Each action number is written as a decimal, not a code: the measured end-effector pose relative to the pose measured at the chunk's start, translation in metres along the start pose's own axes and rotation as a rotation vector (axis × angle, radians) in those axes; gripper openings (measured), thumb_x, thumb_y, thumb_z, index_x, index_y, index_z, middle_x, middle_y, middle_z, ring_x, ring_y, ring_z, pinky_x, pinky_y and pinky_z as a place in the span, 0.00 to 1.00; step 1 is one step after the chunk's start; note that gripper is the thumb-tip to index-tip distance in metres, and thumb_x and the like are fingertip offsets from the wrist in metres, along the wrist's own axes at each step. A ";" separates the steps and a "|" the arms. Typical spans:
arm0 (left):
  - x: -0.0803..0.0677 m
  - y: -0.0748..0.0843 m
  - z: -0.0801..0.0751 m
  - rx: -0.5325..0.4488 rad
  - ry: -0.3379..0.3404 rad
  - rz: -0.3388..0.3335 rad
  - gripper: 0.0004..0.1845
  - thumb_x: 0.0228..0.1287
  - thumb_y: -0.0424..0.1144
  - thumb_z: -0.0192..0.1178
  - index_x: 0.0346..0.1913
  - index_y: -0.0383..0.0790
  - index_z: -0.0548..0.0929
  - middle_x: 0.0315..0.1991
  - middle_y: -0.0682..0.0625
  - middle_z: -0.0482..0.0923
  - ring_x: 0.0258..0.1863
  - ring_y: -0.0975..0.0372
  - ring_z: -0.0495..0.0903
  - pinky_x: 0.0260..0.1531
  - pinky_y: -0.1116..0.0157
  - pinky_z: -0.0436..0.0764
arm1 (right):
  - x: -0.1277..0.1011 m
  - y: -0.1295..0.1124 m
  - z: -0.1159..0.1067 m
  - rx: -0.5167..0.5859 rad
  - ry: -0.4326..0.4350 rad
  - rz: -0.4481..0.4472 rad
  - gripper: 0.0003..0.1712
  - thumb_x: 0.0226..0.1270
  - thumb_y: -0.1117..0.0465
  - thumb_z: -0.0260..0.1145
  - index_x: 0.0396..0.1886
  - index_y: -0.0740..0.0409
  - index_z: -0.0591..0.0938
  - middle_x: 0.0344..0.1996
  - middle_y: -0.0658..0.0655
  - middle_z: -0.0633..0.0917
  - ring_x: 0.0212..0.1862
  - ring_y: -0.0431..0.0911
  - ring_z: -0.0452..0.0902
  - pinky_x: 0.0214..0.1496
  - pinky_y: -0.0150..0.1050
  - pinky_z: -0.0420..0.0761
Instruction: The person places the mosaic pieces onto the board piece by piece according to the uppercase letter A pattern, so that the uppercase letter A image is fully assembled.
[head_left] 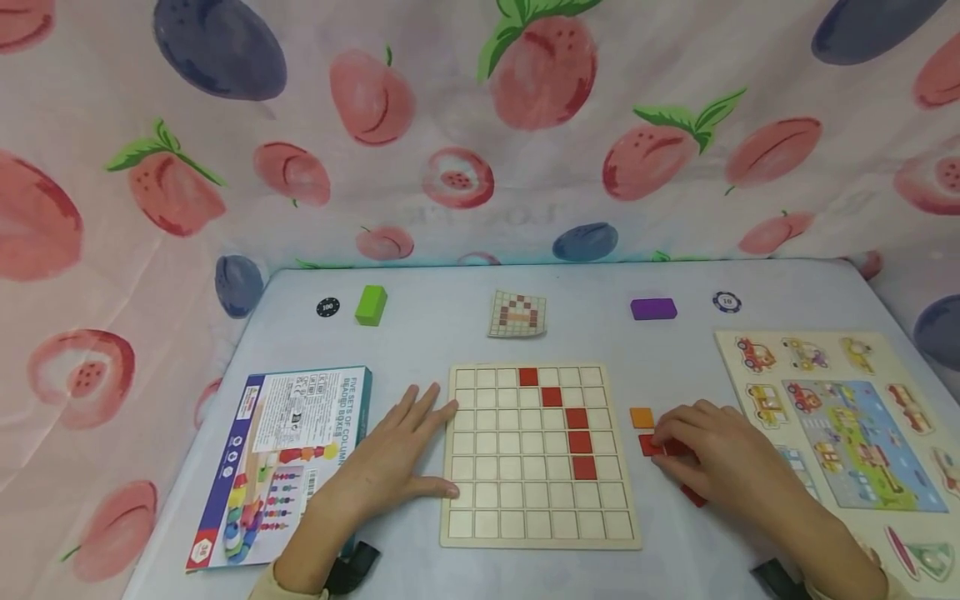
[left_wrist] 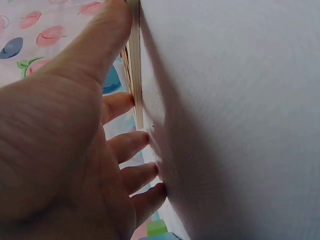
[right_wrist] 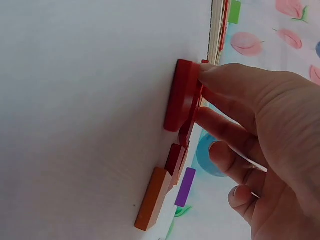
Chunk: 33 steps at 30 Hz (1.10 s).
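A: What is the left hand [head_left: 393, 454] doing?

B: It lies flat on the counter [head_left: 420, 333], fingers spread, thumb against the grid board's [head_left: 540, 537] left edge, steadying it.

A: And the red tiles [head_left: 651, 445]?

B: They sit right of the board, beside an orange tile [head_left: 642, 417]. The right hand [head_left: 723, 462] pinches one by its edges. They look small, stiff, light and smooth; a fingertip pinch across the thin sides suits them.
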<state>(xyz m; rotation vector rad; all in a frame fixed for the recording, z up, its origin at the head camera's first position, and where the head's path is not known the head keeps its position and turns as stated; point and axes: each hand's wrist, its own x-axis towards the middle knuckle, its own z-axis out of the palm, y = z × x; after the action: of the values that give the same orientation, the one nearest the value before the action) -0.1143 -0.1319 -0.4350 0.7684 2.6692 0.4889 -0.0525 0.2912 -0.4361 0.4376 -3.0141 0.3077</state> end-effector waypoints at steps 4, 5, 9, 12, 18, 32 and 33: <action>0.000 -0.001 0.001 -0.005 0.004 0.012 0.57 0.56 0.67 0.75 0.85 0.49 0.62 0.89 0.43 0.49 0.88 0.40 0.45 0.83 0.38 0.60 | 0.001 -0.001 0.000 -0.003 0.013 -0.018 0.11 0.54 0.51 0.85 0.34 0.38 0.90 0.37 0.39 0.90 0.44 0.41 0.82 0.47 0.47 0.84; 0.000 -0.001 0.002 -0.005 0.007 0.016 0.57 0.56 0.67 0.75 0.85 0.49 0.62 0.89 0.43 0.49 0.88 0.40 0.45 0.83 0.38 0.61 | 0.001 -0.001 0.000 -0.003 0.010 -0.020 0.11 0.54 0.51 0.86 0.34 0.38 0.90 0.36 0.38 0.90 0.43 0.41 0.82 0.47 0.47 0.85; -0.001 -0.002 0.003 0.002 0.020 0.027 0.57 0.56 0.66 0.75 0.85 0.49 0.62 0.88 0.42 0.50 0.88 0.40 0.46 0.82 0.38 0.63 | 0.002 -0.002 -0.001 -0.010 0.005 -0.027 0.11 0.53 0.50 0.86 0.34 0.36 0.90 0.35 0.37 0.90 0.42 0.39 0.81 0.47 0.46 0.86; -0.001 -0.002 0.003 0.001 0.027 0.032 0.57 0.56 0.66 0.75 0.84 0.49 0.62 0.88 0.42 0.51 0.88 0.39 0.47 0.81 0.37 0.63 | 0.004 -0.003 -0.001 -0.015 0.029 -0.049 0.11 0.53 0.50 0.86 0.32 0.35 0.90 0.34 0.36 0.90 0.41 0.38 0.80 0.45 0.43 0.85; 0.000 -0.001 0.001 0.001 0.017 0.019 0.57 0.56 0.67 0.75 0.84 0.49 0.63 0.88 0.42 0.51 0.88 0.39 0.47 0.81 0.37 0.64 | 0.027 -0.014 0.000 0.011 0.078 -0.113 0.09 0.56 0.47 0.84 0.33 0.37 0.91 0.35 0.38 0.91 0.41 0.37 0.79 0.45 0.41 0.83; -0.001 -0.002 0.003 -0.029 0.016 0.001 0.57 0.56 0.65 0.76 0.85 0.51 0.62 0.89 0.44 0.50 0.88 0.41 0.46 0.81 0.37 0.65 | 0.128 -0.088 0.025 0.069 0.051 -0.412 0.10 0.62 0.50 0.81 0.39 0.49 0.93 0.34 0.45 0.92 0.37 0.41 0.79 0.43 0.38 0.81; -0.001 -0.002 0.003 -0.029 0.012 -0.002 0.57 0.56 0.66 0.75 0.85 0.52 0.62 0.89 0.45 0.49 0.89 0.41 0.45 0.81 0.38 0.64 | 0.132 -0.091 0.026 0.054 0.059 -0.427 0.10 0.62 0.50 0.82 0.38 0.49 0.93 0.34 0.45 0.92 0.38 0.42 0.80 0.43 0.38 0.81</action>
<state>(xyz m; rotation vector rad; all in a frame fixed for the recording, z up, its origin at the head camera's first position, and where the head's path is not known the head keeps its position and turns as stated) -0.1134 -0.1333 -0.4380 0.7572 2.6675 0.5316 -0.1531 0.1639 -0.4306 1.0313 -2.7625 0.3576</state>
